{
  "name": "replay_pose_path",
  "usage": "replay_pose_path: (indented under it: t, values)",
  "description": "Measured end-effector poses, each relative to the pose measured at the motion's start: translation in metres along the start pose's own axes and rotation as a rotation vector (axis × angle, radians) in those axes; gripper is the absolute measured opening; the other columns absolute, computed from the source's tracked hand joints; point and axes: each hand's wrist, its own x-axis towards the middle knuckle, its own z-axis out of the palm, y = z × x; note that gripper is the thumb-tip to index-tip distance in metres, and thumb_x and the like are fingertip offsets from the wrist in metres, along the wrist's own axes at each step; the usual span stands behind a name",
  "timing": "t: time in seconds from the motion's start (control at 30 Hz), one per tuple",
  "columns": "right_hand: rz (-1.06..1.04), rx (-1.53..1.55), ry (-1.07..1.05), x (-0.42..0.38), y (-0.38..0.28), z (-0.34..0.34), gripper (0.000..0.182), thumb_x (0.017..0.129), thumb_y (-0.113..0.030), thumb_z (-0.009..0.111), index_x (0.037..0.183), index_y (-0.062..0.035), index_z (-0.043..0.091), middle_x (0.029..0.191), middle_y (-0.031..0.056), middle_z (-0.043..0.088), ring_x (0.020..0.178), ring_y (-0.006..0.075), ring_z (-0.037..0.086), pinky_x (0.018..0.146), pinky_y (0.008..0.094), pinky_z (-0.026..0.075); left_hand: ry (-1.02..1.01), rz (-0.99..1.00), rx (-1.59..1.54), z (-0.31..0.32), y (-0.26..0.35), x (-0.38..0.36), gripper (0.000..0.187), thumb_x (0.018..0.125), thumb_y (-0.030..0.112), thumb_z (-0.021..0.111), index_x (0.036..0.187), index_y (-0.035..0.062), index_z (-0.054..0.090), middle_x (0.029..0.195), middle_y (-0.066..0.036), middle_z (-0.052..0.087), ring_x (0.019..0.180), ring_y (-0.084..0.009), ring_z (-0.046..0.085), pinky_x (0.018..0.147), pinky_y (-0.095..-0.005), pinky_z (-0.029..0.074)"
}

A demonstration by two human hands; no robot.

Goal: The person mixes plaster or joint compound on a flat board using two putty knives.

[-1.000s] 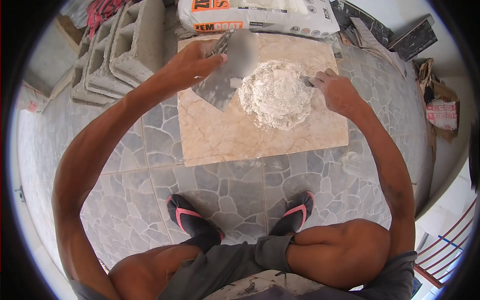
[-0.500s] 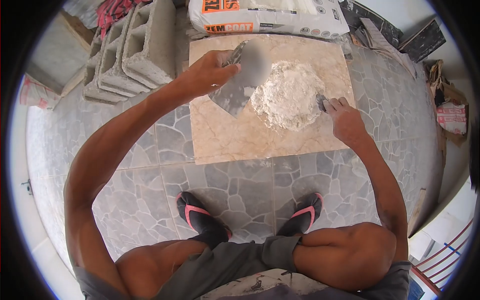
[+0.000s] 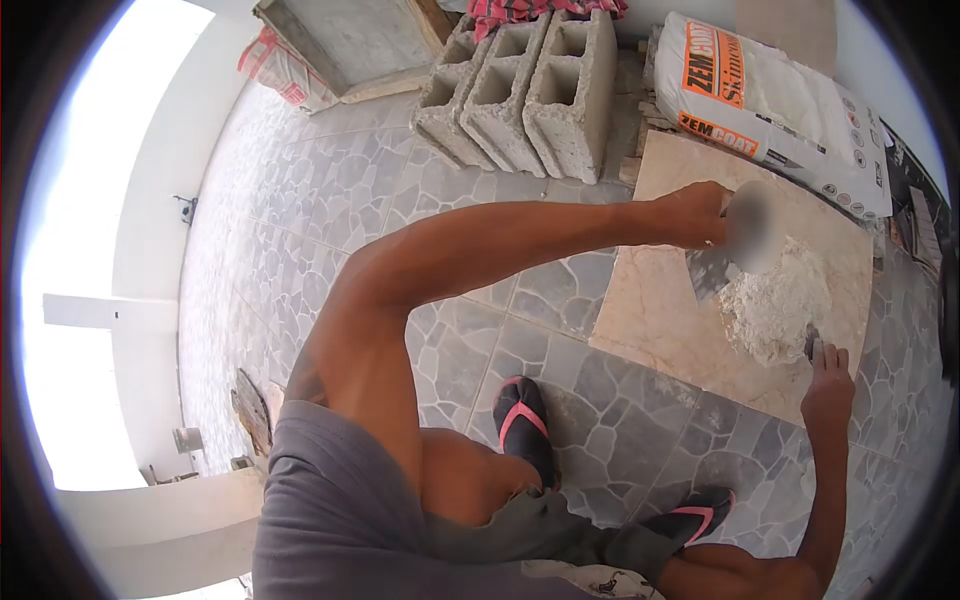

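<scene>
A pale, lumpy heap of powdery mix (image 3: 778,305) lies on a beige marbled board (image 3: 655,315) on the floor. My left hand (image 3: 692,213) is closed at the heap's upper left; a wide flat grey blade (image 3: 708,272) shows beneath it, its handle hidden by the fingers and a blurred patch. At the heap's lower right, my right hand (image 3: 829,385) grips a small dark tool (image 3: 811,342) that touches the edge of the mix.
Concrete hollow blocks (image 3: 570,95) stand beyond the board's left. A white and orange bag (image 3: 770,110) lies along its far edge. Sandalled feet are below, near a sandal (image 3: 523,425). A framed panel (image 3: 365,45) leans at the back.
The view has turned to the left, so the board, heap and bag appear further right and tilted. Both hands stay beside the heap with their tools.
</scene>
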Motion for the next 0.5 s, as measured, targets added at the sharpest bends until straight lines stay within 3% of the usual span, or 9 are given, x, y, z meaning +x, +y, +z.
replay_pose_path:
  t: [0.1,0.13,0.2,0.23,0.33,0.37,0.5]
  values:
    - [-0.088,-0.043,-0.007,-0.001,-0.002,0.005,0.049,0.069,0.009,0.056,0.118,0.0043,0.057,0.108,0.0125,0.058,0.102,0.0302,0.055,0.078,0.0364,0.053,-0.024,0.041,0.116,-0.004,0.003,0.001,0.027,0.091,0.022,0.052,0.091,-0.0039,0.06,0.066,-0.005,0.055,0.064,-0.0135,0.052,0.061,-0.0336,0.043]
    - [-0.041,0.0,-0.095,0.006,-0.003,-0.014,0.047,0.071,0.008,0.056,0.118,0.0043,0.058,0.107,0.0122,0.058,0.1,0.029,0.055,0.078,0.0358,0.053,-0.024,0.011,0.102,-0.003,0.004,0.001,0.027,0.091,0.023,0.052,0.092,-0.0034,0.06,0.066,-0.004,0.054,0.063,-0.0129,0.051,0.06,-0.0331,0.042]
    - [-0.011,-0.05,0.008,0.011,0.0,-0.028,0.046,0.072,0.007,0.055,0.118,0.0036,0.058,0.105,0.0116,0.057,0.099,0.0283,0.055,0.078,0.0355,0.053,-0.04,-0.052,0.104,-0.003,0.009,-0.002,0.028,0.092,0.025,0.053,0.093,-0.0019,0.061,0.064,-0.002,0.052,0.059,-0.0101,0.048,0.055,-0.031,0.039]
    - [-0.028,-0.088,0.018,0.012,-0.001,-0.03,0.04,0.075,0.001,0.058,0.115,0.0029,0.058,0.104,0.0102,0.057,0.097,0.0264,0.055,0.075,0.0345,0.053,-0.002,0.007,0.081,0.001,-0.002,0.003,0.028,0.092,0.026,0.054,0.094,-0.001,0.061,0.064,0.001,0.05,0.056,-0.0085,0.045,0.052,-0.0299,0.036]
    - [-0.164,-0.163,-0.128,0.005,-0.01,-0.019,0.037,0.076,-0.006,0.06,0.113,-0.0005,0.06,0.104,0.0078,0.058,0.097,0.0235,0.056,0.072,0.0326,0.053,-0.001,-0.084,0.149,0.002,0.013,0.0,0.03,0.093,0.03,0.055,0.097,0.0006,0.062,0.063,0.003,0.047,0.055,-0.007,0.042,0.051,-0.0275,0.033]
    - [-0.208,-0.158,-0.087,0.006,-0.009,-0.023,0.031,0.077,-0.006,0.06,0.108,-0.0017,0.06,0.103,0.007,0.058,0.097,0.0228,0.057,0.071,0.0328,0.053,-0.041,-0.129,0.137,0.0,0.024,-0.004,0.032,0.093,0.031,0.055,0.1,0.0003,0.062,0.063,0.003,0.047,0.055,-0.0063,0.041,0.051,-0.0272,0.032]
    - [-0.082,-0.201,-0.055,0.026,0.012,-0.045,0.023,0.078,-0.006,0.062,0.101,-0.0026,0.061,0.101,0.0059,0.059,0.098,0.0215,0.057,0.071,0.0328,0.054,-0.023,-0.088,0.152,0.001,0.013,0.001,0.035,0.093,0.033,0.056,0.103,-0.0001,0.062,0.069,0.003,0.048,0.059,-0.0048,0.04,0.053,-0.0261,0.033]
